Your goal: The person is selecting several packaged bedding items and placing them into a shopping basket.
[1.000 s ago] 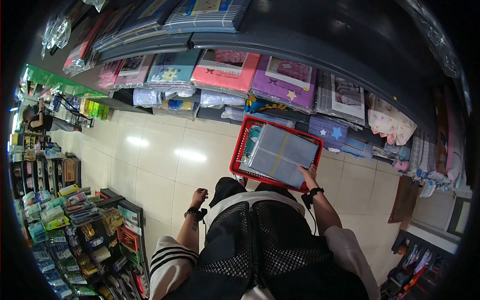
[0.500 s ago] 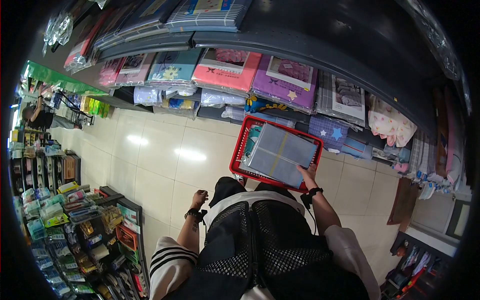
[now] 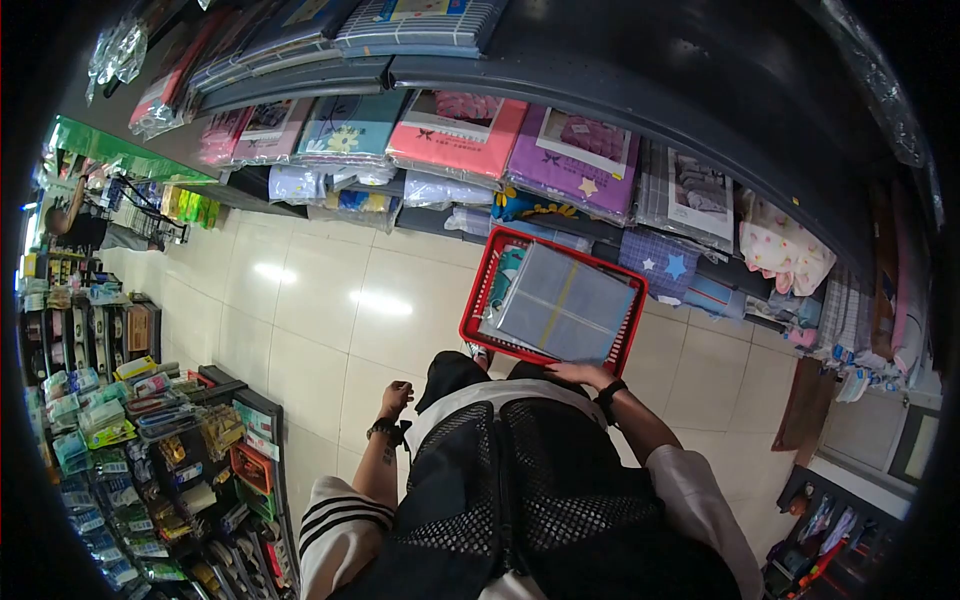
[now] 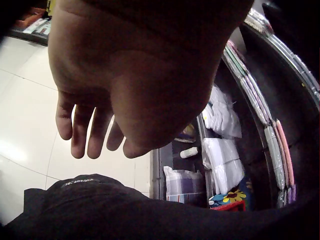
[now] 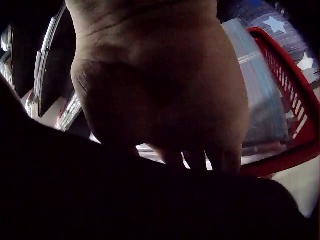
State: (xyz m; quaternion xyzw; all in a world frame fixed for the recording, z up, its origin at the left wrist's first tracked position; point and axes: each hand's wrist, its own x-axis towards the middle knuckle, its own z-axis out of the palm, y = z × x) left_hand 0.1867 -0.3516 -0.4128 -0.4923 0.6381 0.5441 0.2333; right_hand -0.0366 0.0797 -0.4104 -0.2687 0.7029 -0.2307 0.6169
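Note:
A red basket (image 3: 637,318) stands in front of the legs, holding a flat grey-blue plastic-wrapped package (image 3: 565,303) with something teal beneath it at the left. My right hand (image 3: 583,374) lies at the basket's near rim, close to the dark-clothed thigh; whether it touches the rim is unclear. In the right wrist view this hand (image 5: 165,90) has its fingers extended, tips hidden behind dark cloth. To the left of the body hangs my left hand (image 3: 397,398), holding nothing, its fingers loose in the left wrist view (image 4: 130,80).
Shelves with wrapped bedding, including a purple pack (image 3: 570,165) and a coral pack (image 3: 457,135), run beyond the basket. Pale floor tiles (image 3: 310,330) extend left. A rack of small packaged goods (image 3: 130,450) stands at lower left. Another person (image 3: 70,215) is at far left.
My right hand has left the grey-blue package and moved left and toward the body, to the basket's near side. The left hand has barely moved.

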